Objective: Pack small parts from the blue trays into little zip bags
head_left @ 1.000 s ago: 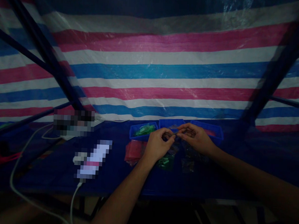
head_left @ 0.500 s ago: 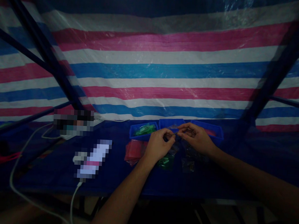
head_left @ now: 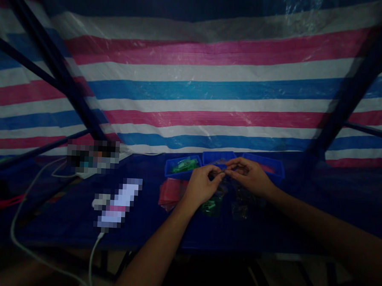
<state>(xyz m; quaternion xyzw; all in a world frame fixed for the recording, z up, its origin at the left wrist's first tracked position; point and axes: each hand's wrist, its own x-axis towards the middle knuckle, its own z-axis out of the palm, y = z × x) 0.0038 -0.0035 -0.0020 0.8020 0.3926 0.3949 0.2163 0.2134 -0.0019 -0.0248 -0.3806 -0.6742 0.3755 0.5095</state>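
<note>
As their gap narrows, left hand [head_left: 203, 182] and right hand [head_left: 253, 177] share one spot near the far middle blue bin [head_left: 218, 156]; fingers curled; can't tell if gripping.

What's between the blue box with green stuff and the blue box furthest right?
Another blue box sits between the green-filled box and the rightmost box, as the head view shows.

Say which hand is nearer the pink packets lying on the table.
Left. The left hand is just right of the pink packets; the right hand is farther right.
</note>
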